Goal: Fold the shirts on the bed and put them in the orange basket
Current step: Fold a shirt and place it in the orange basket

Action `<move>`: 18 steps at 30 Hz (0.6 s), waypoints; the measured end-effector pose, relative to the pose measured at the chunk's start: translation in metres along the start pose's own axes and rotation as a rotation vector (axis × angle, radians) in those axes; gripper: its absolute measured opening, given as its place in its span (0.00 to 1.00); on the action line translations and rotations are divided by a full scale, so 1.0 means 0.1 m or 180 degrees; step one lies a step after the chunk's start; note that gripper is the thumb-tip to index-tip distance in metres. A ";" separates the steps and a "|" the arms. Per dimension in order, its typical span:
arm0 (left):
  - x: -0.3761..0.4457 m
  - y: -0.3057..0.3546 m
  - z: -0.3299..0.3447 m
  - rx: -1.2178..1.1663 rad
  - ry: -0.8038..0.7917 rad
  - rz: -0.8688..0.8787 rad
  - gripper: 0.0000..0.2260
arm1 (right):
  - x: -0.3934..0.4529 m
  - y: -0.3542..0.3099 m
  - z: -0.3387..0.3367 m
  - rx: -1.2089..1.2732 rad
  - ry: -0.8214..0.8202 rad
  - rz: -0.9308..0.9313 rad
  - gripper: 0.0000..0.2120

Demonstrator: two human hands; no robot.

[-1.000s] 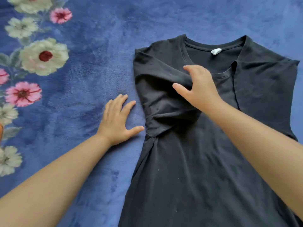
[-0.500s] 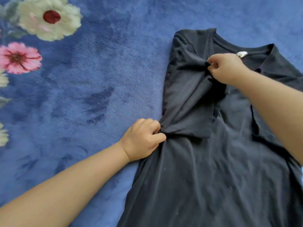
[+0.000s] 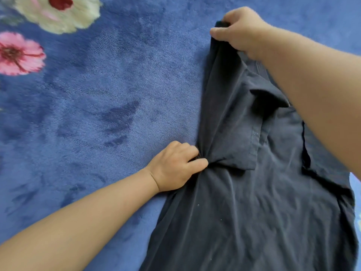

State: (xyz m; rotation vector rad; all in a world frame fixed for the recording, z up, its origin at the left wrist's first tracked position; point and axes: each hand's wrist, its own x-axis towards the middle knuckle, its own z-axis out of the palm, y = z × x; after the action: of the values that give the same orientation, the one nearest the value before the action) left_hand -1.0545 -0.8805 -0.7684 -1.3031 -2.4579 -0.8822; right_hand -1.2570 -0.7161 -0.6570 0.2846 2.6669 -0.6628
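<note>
Shirts: one dark shirt (image 3: pixel 254 202), the only garment in view.
Hands: two, both bare, both forearms reaching in from the near edge.
Flowers: two printed on the blanket, a cream flower (image 3: pixel 58 14) with a red centre at the top left and a pink flower (image 3: pixel 18 53) below it at the left edge.
Surface: a blue blanket (image 3: pixel 107 104) covers the whole surface; the room beyond it is out of view.
Shirt position: it lies on the right half of the blanket, its left sleeve folded inward over the chest, its lower part spreading toward the near edge.
Left hand (image 3: pixel 175 167): fingers curled, pinching a bunch of fabric at the shirt's left side where creases fan out.
Right hand (image 3: pixel 242 30): clenched on the shirt's top left corner at the shoulder.
Textures: the blanket is plush with brushed darker streaks; the shirt is thin, soft and wrinkled, with a few pale specks.
</note>
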 end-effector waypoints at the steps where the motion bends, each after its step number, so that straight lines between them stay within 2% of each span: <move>1: -0.02 0.00 0.02 0.0067 0.0040 0.0179 0.06 | 0.03 -0.03 0.05 -0.0016 0.0126 -0.0123 0.14; 3: -0.06 -0.02 0.05 0.0268 0.0132 0.0418 0.06 | 0.11 -0.07 0.14 -0.0210 0.0255 -0.0294 0.09; 6: -0.04 -0.07 0.08 0.0409 0.0155 0.0401 0.06 | 0.17 -0.07 0.22 -0.0487 0.0218 -0.0451 0.15; 10: 0.00 -0.10 0.09 0.0165 0.0181 0.0119 0.09 | 0.03 0.07 0.15 0.0214 0.0192 -0.0510 0.15; 13: -0.02 -0.09 0.10 0.0113 0.0371 0.0088 0.13 | -0.18 0.36 -0.02 0.0232 0.0306 -0.0463 0.14; 16: -0.02 -0.06 0.11 0.0187 0.0461 -0.0066 0.16 | -0.43 0.74 -0.19 -0.0388 0.0709 -0.0057 0.19; 18: -0.02 -0.04 0.11 0.0233 0.0442 -0.0091 0.19 | -0.57 0.97 -0.25 -0.1074 0.0564 0.0421 0.26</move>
State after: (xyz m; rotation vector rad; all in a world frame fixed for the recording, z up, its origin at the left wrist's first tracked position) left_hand -1.0552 -0.8768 -0.7798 -1.1452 -2.3834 -0.8506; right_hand -1.1852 -0.6256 -0.6532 0.4366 2.8368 -0.1473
